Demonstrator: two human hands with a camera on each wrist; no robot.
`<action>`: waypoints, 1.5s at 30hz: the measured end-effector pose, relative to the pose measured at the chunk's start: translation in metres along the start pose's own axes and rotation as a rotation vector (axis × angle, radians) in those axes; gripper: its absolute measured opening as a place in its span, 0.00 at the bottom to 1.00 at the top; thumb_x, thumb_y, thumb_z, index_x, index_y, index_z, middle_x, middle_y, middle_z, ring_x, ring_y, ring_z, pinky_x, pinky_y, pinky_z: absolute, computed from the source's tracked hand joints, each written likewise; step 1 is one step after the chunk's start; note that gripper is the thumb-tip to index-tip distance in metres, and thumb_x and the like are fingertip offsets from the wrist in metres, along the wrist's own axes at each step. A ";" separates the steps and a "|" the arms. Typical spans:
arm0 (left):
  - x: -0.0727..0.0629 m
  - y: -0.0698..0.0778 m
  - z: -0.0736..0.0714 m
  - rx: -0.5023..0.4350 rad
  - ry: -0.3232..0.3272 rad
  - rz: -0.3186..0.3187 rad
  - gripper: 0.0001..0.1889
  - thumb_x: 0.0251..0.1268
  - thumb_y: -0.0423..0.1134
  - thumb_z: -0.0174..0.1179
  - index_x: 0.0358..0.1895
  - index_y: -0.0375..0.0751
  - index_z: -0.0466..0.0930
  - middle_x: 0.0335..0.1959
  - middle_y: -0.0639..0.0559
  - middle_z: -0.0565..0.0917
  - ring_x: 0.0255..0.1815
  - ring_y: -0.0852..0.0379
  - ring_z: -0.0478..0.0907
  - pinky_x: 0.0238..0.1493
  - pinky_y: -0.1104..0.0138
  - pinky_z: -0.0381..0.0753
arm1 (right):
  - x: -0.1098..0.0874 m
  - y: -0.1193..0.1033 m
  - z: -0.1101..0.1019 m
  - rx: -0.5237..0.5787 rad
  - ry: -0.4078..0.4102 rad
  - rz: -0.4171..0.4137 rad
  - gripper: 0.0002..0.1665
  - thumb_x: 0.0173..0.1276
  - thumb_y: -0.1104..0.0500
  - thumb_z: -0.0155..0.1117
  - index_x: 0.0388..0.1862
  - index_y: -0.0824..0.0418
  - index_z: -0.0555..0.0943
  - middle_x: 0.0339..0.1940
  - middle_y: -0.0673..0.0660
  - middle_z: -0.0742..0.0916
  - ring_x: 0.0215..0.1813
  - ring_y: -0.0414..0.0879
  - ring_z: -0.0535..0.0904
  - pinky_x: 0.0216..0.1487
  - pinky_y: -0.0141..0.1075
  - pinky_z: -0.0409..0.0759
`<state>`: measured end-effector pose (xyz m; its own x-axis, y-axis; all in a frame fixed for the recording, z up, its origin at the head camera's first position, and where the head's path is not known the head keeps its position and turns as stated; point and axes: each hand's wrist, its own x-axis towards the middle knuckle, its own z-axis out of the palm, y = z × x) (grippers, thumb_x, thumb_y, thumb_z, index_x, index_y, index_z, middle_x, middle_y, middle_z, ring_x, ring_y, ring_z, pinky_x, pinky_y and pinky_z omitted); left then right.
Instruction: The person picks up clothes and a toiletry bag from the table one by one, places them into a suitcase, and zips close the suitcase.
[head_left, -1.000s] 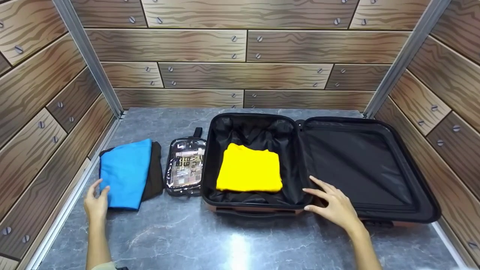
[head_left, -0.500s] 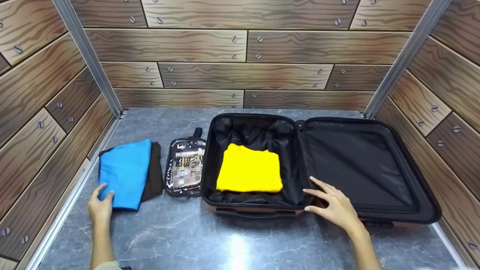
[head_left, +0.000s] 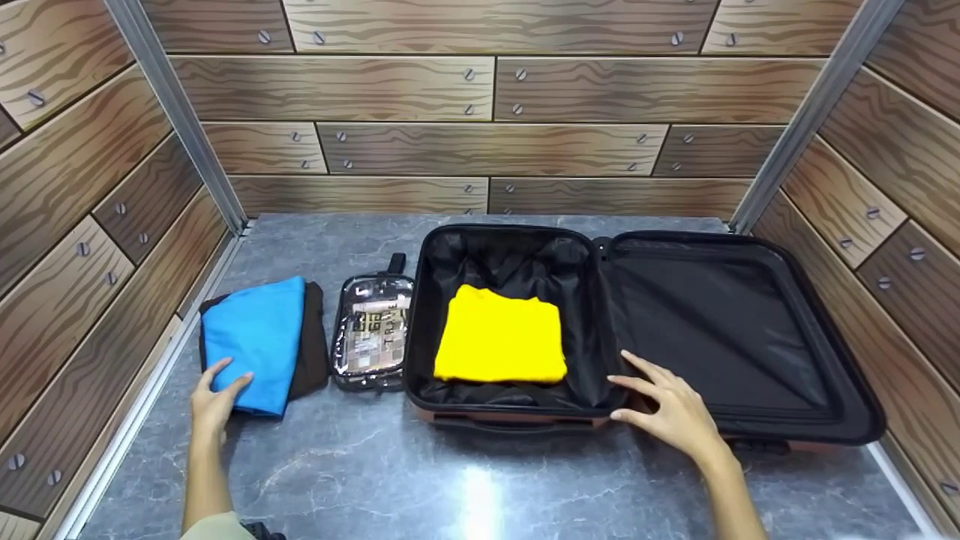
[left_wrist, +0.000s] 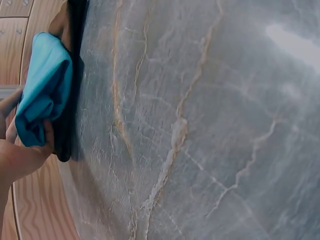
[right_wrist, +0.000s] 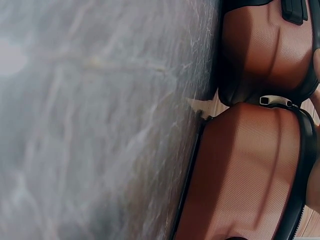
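At the left of the head view, my left hand point(head_left: 214, 401) is at the near corner of a folded blue garment point(head_left: 259, 334). In the left wrist view its thumb point(left_wrist: 48, 135) and fingers pinch the blue cloth point(left_wrist: 47, 75), which bunches between them. A dark brown folded garment point(head_left: 311, 352) lies under the blue one. My right hand point(head_left: 671, 409) rests, fingers spread and loosely bent, at the near inner rim of an open suitcase point(head_left: 510, 411). A folded yellow garment point(head_left: 499, 337) lies inside the suitcase's left half.
A clear travel pouch point(head_left: 371, 330) with a black strap lies between the garments and the suitcase. The suitcase's black-lined lid point(head_left: 720, 330) lies flat open on the right. Wood-patterned walls point(head_left: 487, 150) enclose the grey marbled tabletop point(head_left: 360, 465) on three sides.
My left hand has moved right and onto the blue garment's near corner and has taken hold of it, so its near edge shifts slightly. My right hand has stayed at the suitcase rim.
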<state>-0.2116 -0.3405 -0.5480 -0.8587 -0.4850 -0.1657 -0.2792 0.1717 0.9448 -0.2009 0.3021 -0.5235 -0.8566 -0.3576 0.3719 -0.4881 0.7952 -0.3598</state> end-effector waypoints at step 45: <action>-0.003 0.060 0.034 -0.447 -0.017 0.012 0.35 0.57 0.25 0.60 0.67 0.56 0.63 0.73 0.55 0.46 0.51 0.61 0.61 0.25 0.81 0.65 | 0.000 0.001 0.001 0.013 -0.005 0.007 0.31 0.50 0.35 0.66 0.54 0.42 0.80 0.67 0.46 0.68 0.62 0.52 0.67 0.53 0.53 0.66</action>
<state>-0.2407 -0.2998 -0.5001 -0.8689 -0.4701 -0.1550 -0.0593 -0.2121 0.9755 -0.2010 0.3024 -0.5245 -0.8606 -0.3549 0.3652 -0.4847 0.7911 -0.3733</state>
